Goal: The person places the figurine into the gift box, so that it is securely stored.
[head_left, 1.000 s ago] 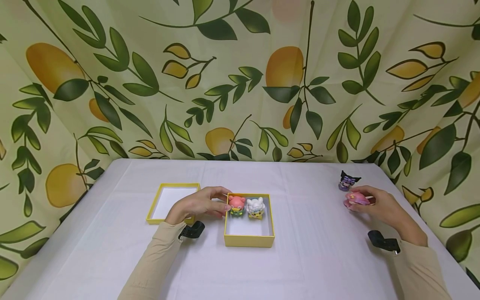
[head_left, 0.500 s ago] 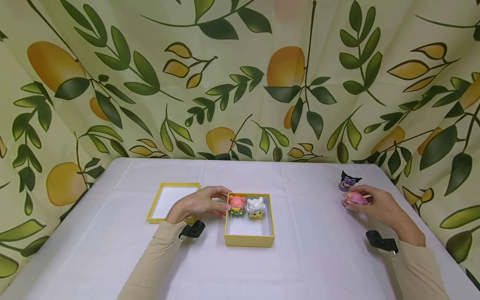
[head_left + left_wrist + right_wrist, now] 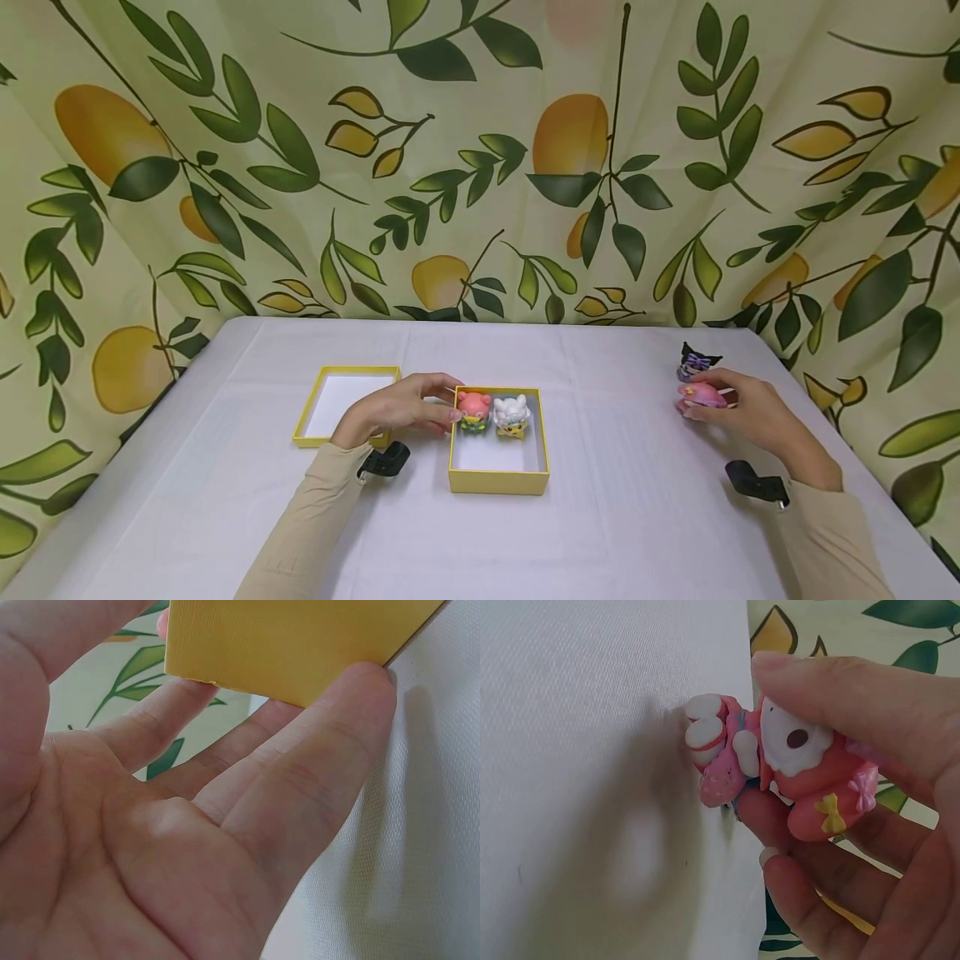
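Note:
An open yellow box (image 3: 498, 482) with a white inside stands on the table. At its back left corner my left hand (image 3: 397, 408) grips it, the thumb at the left rim and fingertips reaching behind the corner. A coral-pink toy figure (image 3: 474, 408) and a white toy figure (image 3: 512, 417) stand side by side in the back of the box. My right hand (image 3: 757, 417) holds a pink toy figure (image 3: 802, 757) with bows on its head, between thumb and fingers, near the table's right side. Behind it stands a black-and-purple toy figure (image 3: 696, 362).
A shallow yellow box lid (image 3: 303, 421) lies inside up left of the box, partly behind my left hand. White cloth covers the table (image 3: 615, 517). A leaf-and-fruit curtain (image 3: 480, 200) hangs along its back and sides.
My right hand has moved a little to the left with the pink toy figure. My left hand, the box and the two figures in it have stayed in place.

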`<state>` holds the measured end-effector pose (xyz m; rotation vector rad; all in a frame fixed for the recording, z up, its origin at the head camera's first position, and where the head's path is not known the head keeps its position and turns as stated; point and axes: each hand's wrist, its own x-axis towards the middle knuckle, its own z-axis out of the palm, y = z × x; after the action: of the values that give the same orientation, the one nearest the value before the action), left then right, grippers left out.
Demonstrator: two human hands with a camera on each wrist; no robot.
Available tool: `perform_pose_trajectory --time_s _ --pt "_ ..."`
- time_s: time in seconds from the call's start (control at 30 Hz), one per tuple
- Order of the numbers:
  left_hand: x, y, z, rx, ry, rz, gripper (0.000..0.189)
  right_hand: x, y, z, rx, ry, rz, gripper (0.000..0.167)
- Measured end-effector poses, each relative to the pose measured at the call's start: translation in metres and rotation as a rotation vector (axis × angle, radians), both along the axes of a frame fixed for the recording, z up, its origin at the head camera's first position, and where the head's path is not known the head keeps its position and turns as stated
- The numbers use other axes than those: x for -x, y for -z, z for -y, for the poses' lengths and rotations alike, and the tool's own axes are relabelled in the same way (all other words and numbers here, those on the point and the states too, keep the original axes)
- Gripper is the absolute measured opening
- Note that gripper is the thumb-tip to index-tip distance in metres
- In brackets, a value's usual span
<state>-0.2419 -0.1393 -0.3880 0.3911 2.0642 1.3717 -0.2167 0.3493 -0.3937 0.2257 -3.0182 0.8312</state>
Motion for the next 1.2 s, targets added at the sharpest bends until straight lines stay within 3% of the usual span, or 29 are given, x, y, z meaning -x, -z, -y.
perform_pose_trajectory --time_s 1.2 --pt "-0.001 0.000 0.000 0.002 -0.008 0.001 0.058 0.002 -0.004 0.030 -0.004 -0.083 -0.121 0.052"
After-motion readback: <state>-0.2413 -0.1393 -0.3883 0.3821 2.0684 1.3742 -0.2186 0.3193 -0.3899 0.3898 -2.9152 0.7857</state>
